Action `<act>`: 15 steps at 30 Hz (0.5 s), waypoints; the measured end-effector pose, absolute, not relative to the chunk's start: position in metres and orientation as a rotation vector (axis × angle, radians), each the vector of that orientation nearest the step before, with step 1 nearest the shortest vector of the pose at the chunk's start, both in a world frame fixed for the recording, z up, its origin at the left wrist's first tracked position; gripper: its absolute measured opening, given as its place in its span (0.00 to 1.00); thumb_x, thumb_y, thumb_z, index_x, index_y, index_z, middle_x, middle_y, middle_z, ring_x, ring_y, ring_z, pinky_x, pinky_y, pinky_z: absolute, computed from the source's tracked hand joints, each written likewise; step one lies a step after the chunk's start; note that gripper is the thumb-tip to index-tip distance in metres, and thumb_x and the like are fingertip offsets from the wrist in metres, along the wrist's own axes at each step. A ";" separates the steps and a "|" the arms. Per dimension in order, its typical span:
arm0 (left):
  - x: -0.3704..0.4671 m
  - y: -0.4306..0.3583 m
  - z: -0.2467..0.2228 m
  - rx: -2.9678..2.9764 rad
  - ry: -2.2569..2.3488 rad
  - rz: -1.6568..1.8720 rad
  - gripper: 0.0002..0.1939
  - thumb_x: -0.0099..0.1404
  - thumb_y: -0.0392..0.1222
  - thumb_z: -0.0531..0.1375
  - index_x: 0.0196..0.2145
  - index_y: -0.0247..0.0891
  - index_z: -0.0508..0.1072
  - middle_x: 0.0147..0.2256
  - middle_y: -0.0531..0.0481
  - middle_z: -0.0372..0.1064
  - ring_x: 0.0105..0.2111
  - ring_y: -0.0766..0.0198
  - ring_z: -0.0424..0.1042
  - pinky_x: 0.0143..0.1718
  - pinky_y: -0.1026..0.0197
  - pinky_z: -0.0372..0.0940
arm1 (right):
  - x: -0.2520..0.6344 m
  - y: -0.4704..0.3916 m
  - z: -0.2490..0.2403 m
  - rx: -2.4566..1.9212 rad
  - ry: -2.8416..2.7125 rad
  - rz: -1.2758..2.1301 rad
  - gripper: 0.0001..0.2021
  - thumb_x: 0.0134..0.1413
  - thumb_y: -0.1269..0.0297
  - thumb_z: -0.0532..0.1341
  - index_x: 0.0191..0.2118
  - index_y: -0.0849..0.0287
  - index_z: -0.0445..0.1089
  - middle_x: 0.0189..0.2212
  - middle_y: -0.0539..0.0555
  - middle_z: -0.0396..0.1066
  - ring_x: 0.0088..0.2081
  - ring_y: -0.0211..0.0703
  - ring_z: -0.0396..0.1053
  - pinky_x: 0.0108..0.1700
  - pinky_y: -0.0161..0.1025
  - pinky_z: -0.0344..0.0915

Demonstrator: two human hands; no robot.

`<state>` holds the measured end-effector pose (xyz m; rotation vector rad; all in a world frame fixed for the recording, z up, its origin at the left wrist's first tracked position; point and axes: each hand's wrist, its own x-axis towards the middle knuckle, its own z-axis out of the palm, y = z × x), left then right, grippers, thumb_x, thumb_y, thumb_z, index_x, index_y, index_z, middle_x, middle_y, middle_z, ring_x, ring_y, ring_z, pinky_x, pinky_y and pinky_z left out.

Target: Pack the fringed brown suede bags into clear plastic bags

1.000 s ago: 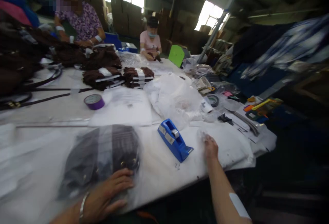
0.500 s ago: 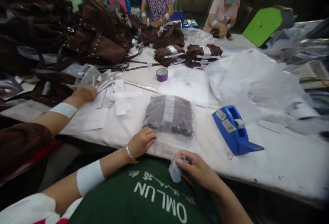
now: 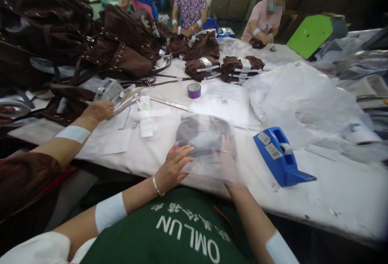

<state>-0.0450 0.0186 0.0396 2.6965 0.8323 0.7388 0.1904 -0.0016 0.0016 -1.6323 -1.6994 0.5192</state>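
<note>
A clear plastic bag (image 3: 209,165) with a dark folded item (image 3: 188,132) inside lies at the table's near edge, smeared by motion. My left hand (image 3: 176,163) is at its near left corner, fingers spread over the plastic. On the bag's right side is my right hand (image 3: 228,157), blurred and partly veiled by clear plastic. Its fingers are too smeared to show what they grip, if anything. To the right stands a blue tape dispenser (image 3: 280,157).
A co-worker's hand (image 3: 101,111) reaches in from the left toward paper strips. Brown bags (image 3: 127,55) are heaped at the back left. Beyond the bag are purple tape (image 3: 194,90), bundled brown straps (image 3: 242,69) and a large plastic sheet (image 3: 291,102). Several people work across the table.
My right hand has moved from my apron, where it held crumpled clear plastic, up to the bag's right side. My left hand's fingers have spread. The crumpled plastic is out of sight.
</note>
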 end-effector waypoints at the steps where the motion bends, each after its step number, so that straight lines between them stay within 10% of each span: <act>1: -0.055 0.017 0.031 2.723 0.819 0.650 0.19 0.63 0.30 0.52 0.52 0.33 0.63 0.60 0.37 0.53 0.62 0.51 0.49 0.62 0.37 0.43 | 0.195 -0.017 -0.008 -1.673 -1.688 0.461 0.28 0.60 0.58 0.51 0.63 0.63 0.49 0.65 0.63 0.42 0.65 0.62 0.34 0.63 0.63 0.38; 10: -0.109 0.021 -0.006 2.706 0.438 0.131 0.32 0.61 0.26 0.50 0.62 0.40 0.53 0.61 0.43 0.53 0.61 0.58 0.52 0.62 0.49 0.51 | 0.228 -0.137 0.010 -1.594 -2.112 0.912 0.19 0.59 0.62 0.54 0.56 0.50 0.63 0.51 0.55 0.68 0.52 0.50 0.66 0.52 0.50 0.67; 15: -0.100 0.039 0.009 2.650 0.390 0.035 0.30 0.65 0.40 0.56 0.62 0.38 0.53 0.61 0.40 0.51 0.61 0.54 0.52 0.62 0.49 0.49 | 0.223 -0.072 0.053 -1.397 -2.162 0.948 0.21 0.59 0.57 0.56 0.58 0.48 0.60 0.54 0.53 0.66 0.54 0.47 0.63 0.57 0.47 0.60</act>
